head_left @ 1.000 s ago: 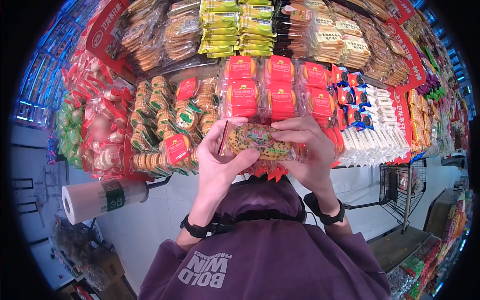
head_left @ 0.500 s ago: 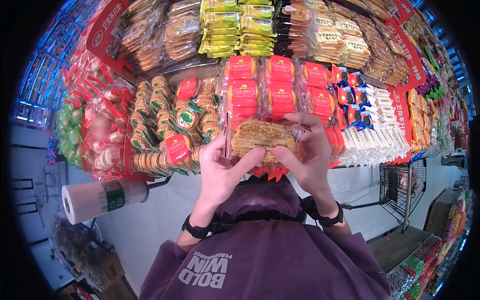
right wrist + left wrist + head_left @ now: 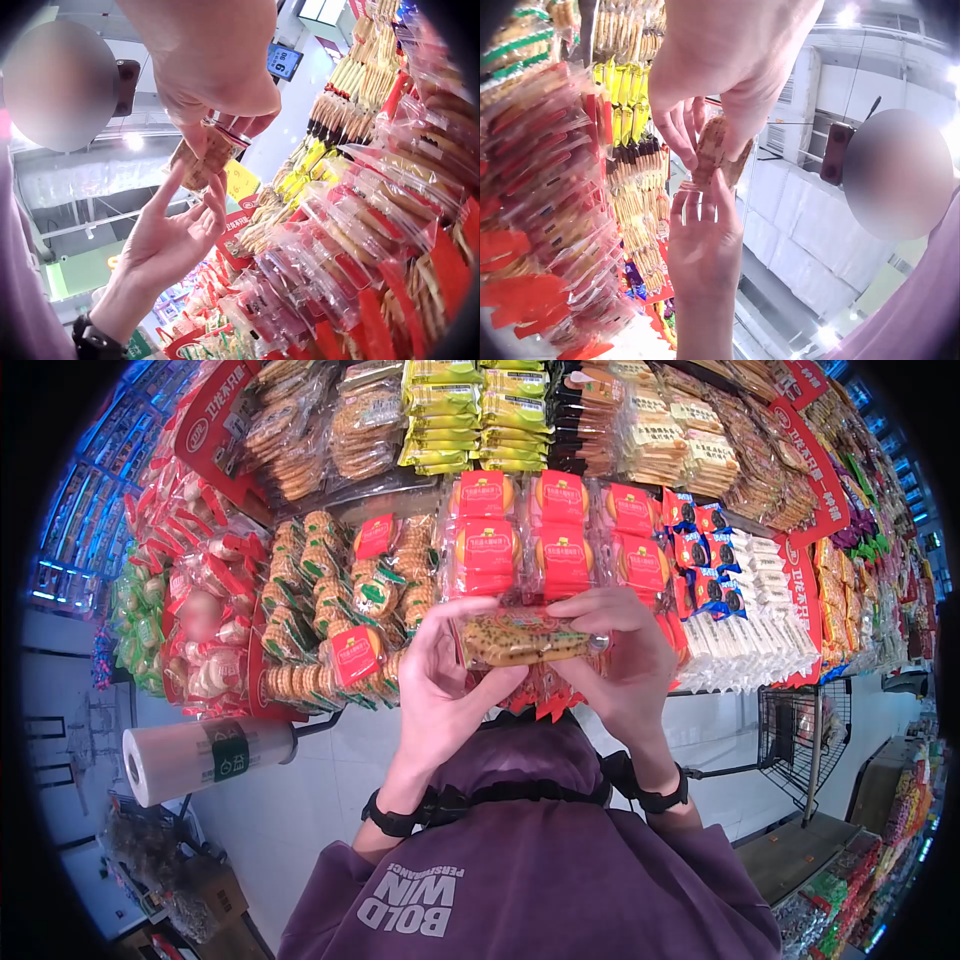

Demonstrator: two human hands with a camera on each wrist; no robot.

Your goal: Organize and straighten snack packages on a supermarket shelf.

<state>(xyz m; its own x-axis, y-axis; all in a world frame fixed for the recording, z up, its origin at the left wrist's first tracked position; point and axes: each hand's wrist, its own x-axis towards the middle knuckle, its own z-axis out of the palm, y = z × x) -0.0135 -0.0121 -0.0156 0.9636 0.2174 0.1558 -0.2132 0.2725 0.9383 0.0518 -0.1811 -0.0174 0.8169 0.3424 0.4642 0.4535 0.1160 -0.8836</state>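
Holding: oblong seed-speckled biscuit [image 3: 525,640], clear shiny plastic wrap, tilted, between both hands, on near side of red-labelled round biscuit packs [image 3: 563,552].
Left hand [image 3: 437,678]: pinches left end, thumb low on near side.
Right hand [image 3: 630,660]: pinches right end, fingers over far edge.
Wrists: black bands [image 3: 395,819], forearms reaching forward from loose purple sleeves [image 3: 345,895].
Far shelf: glossy yellow packets [image 3: 440,420].

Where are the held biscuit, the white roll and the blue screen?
Held biscuit [image 3: 525,643], head view: its speckled side.
White roll [image 3: 195,762], head view: its curved side.
Blue screen [image 3: 284,61], right wrist view: its face.
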